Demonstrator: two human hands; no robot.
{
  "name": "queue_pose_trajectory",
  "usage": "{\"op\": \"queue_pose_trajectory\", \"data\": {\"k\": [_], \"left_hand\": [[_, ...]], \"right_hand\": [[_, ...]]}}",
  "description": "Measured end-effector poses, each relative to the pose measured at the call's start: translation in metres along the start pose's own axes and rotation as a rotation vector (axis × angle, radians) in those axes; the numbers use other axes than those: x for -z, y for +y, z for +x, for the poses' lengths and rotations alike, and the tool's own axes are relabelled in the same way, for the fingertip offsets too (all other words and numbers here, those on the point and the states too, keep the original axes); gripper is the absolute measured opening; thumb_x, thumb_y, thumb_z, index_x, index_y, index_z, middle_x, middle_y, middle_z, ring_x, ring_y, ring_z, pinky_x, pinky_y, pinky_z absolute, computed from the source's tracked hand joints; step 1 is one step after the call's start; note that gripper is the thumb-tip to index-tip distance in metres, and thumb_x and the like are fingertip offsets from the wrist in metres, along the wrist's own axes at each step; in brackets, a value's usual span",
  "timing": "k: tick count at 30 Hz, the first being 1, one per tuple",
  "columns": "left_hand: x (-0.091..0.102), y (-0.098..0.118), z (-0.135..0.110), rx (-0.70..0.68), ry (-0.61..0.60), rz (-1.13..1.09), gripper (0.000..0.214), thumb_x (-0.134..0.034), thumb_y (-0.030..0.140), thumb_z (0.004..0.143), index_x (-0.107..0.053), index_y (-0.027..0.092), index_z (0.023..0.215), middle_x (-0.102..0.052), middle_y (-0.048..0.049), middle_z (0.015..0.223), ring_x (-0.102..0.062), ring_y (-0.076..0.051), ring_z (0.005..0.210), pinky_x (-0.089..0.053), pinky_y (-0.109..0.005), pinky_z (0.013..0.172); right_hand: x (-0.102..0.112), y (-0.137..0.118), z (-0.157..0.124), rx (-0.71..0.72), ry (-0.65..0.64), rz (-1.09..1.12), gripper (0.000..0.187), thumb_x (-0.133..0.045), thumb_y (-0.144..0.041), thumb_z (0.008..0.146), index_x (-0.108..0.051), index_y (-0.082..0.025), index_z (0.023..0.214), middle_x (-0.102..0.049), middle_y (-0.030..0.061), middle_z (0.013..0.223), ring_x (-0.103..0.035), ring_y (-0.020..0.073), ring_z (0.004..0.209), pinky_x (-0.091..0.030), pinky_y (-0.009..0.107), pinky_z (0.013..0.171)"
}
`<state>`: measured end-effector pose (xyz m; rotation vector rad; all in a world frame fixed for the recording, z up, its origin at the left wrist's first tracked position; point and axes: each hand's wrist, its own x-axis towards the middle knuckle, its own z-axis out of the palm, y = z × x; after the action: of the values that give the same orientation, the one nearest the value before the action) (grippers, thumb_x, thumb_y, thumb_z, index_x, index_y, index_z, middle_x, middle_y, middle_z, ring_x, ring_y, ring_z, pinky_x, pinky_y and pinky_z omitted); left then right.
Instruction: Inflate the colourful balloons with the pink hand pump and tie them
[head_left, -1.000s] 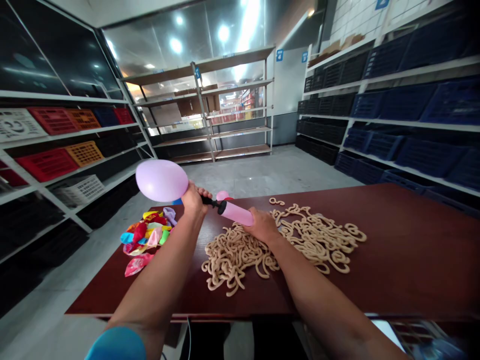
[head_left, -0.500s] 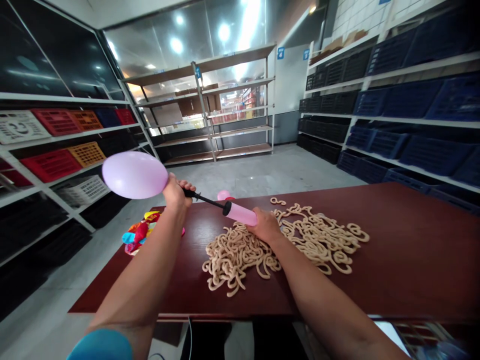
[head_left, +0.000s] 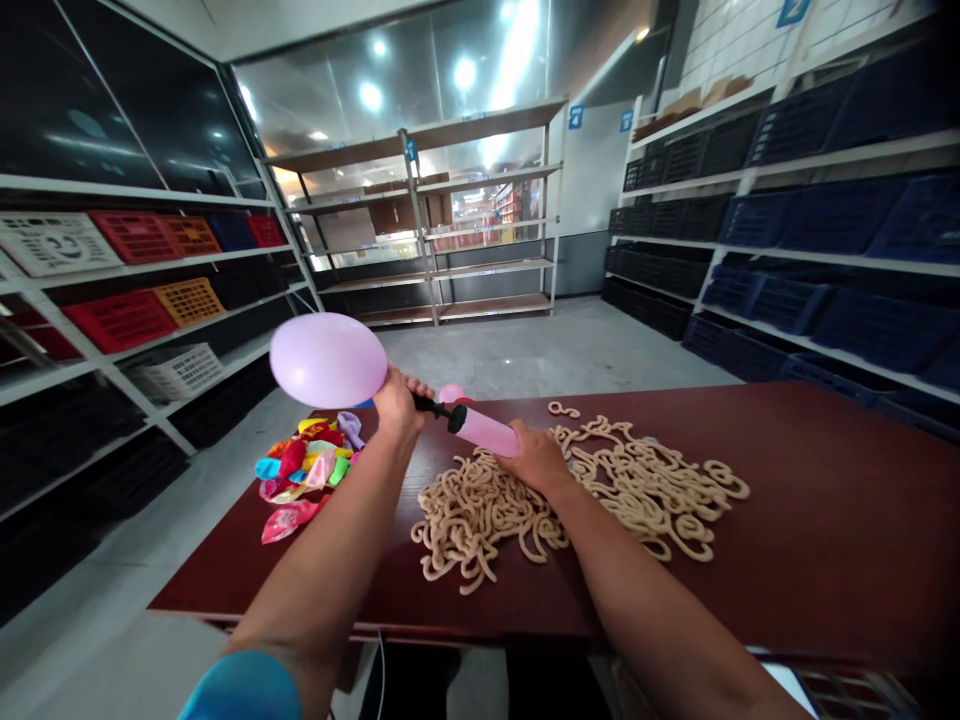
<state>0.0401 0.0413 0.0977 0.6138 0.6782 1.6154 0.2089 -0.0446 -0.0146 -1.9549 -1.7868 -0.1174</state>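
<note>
- Pump [head_left: 480, 428] slants across mid-frame, long axis running upper left to lower right.
- Left hand [head_left: 399, 400] grasps its upper end, by the balloon [head_left: 328, 360].
- Right hand [head_left: 537, 457] grasps its lower end.

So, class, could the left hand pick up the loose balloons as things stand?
Probably not without letting go: the left hand is occupied with the inflated balloon and the pump, though the loose balloons lie openly nearby.

My left hand [head_left: 400, 402]: fingers curled in a grip
My left forearm [head_left: 337, 545]: bare, slanting forward
My right hand [head_left: 536, 458]: lower, clasped, fingertips hidden from me
My right forearm [head_left: 641, 590]: bare, angled inward
</note>
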Motion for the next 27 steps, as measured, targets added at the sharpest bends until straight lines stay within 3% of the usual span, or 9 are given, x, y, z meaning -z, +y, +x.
{"op": "queue_pose_trajectory", "data": {"k": [6,9,13,22,25,27], "left_hand": [[-0.011,0.076,0.020,-0.137,-0.064,0.039,0.042,-0.054,0.041,0.078,-0.024,0.020,0.058,-0.026,0.0077,0.043,-0.031,-0.006,0.034,-0.032,-0.021,0.037],[-0.014,0.091,0.025,-0.162,-0.084,0.039,0.042,-0.055,0.041,0.077,-0.024,0.020,0.059,-0.027,0.0080,0.044,-0.032,-0.006,0.034,-0.032,-0.020,0.037],[-0.013,0.072,0.020,-0.130,-0.064,0.020,0.043,-0.054,0.044,0.077,-0.023,0.020,0.059,-0.026,0.0082,0.043,-0.030,-0.005,0.033,-0.030,-0.020,0.036],[-0.006,-0.027,-0.009,0.002,-0.017,-0.017,0.047,-0.057,0.049,0.074,-0.024,0.020,0.057,-0.025,0.0084,0.041,-0.029,-0.006,0.033,-0.030,-0.021,0.035],[-0.005,-0.033,-0.012,0.011,0.007,-0.021,0.047,-0.057,0.048,0.074,-0.024,0.020,0.057,-0.025,0.0084,0.041,-0.031,-0.007,0.033,-0.031,-0.022,0.036],[-0.004,-0.021,-0.009,0.005,0.001,-0.017,0.046,-0.057,0.047,0.075,-0.023,0.020,0.057,-0.026,0.0083,0.041,-0.031,-0.007,0.033,-0.032,-0.022,0.036]], "right_hand": [[-0.001,0.001,0.002,-0.033,0.080,0.047,0.038,-0.060,-0.044,0.069,-0.053,-0.020,0.097,-0.063,0.0048,0.085,-0.058,0.0206,0.077,-0.035,0.030,0.069],[-0.004,0.002,0.003,-0.042,0.096,0.058,0.038,-0.062,-0.041,0.067,-0.053,-0.019,0.096,-0.063,0.0049,0.082,-0.058,0.0204,0.074,-0.035,0.029,0.067],[-0.006,0.004,0.002,-0.041,0.074,0.065,0.038,-0.064,-0.042,0.066,-0.053,-0.019,0.094,-0.063,0.0055,0.081,-0.058,0.0199,0.072,-0.034,0.029,0.065],[-0.007,0.004,0.000,-0.014,0.041,0.009,0.036,-0.063,-0.042,0.066,-0.052,-0.019,0.092,-0.064,0.0055,0.083,-0.058,0.0201,0.076,-0.033,0.028,0.067],[-0.007,0.002,-0.001,-0.001,0.045,0.007,0.036,-0.063,-0.042,0.067,-0.053,-0.019,0.093,-0.064,0.0053,0.082,-0.058,0.0201,0.076,-0.033,0.028,0.066],[-0.005,0.001,-0.001,0.009,0.056,0.015,0.037,-0.063,-0.042,0.067,-0.053,-0.019,0.094,-0.064,0.0054,0.083,-0.058,0.0201,0.077,-0.033,0.028,0.066]]}}
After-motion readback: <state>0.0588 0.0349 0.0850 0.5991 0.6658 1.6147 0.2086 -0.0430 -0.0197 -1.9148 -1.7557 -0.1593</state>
